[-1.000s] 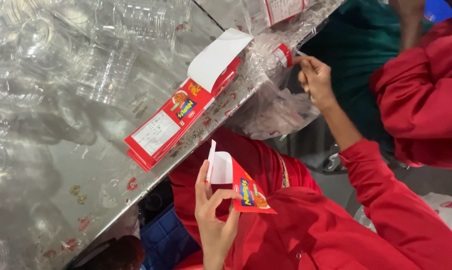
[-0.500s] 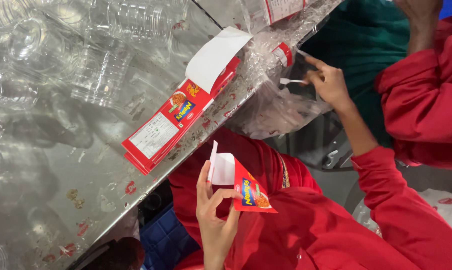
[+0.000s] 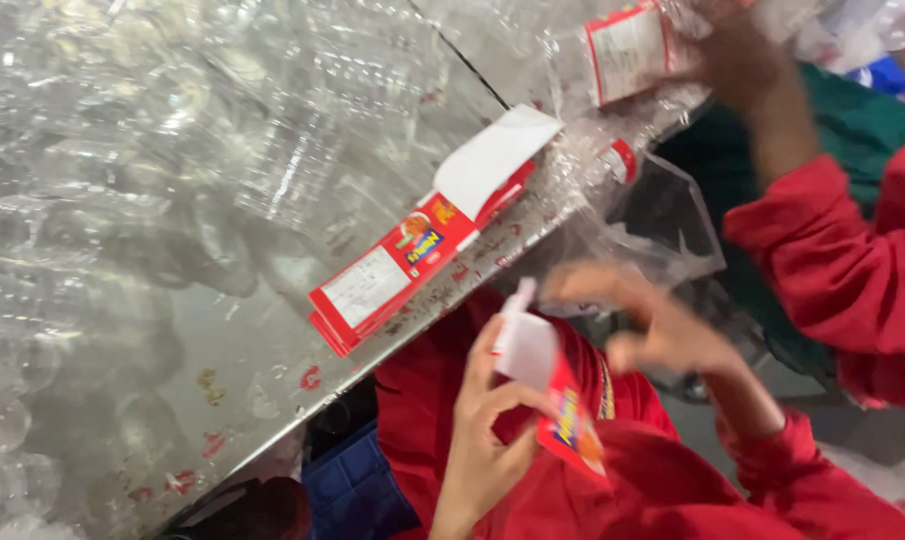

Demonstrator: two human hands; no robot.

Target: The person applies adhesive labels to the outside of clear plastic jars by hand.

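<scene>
My left hand (image 3: 478, 440) grips a small red and white carton (image 3: 543, 390) with its white flap open, held over my red-clad lap. Blurred by motion, my right hand (image 3: 653, 320) is just right of the carton's top, fingers curled; whether it holds anything cannot be made out. A stack of flat red and white cartons (image 3: 403, 265) lies at the edge of the metal table (image 3: 223, 330), above my hands. A clear plastic bag (image 3: 663, 220) hangs off the table edge beside my right hand.
Heaps of clear plastic containers (image 3: 173, 150) cover the table's left and far side. Another person in a red sleeve (image 3: 843, 260) stands at the right, their hand (image 3: 748, 70) on a red and white carton (image 3: 628, 45) at the top.
My right hand has left the plastic bag at the table edge and swung down to the carton in my left hand. The view has shifted closer.
</scene>
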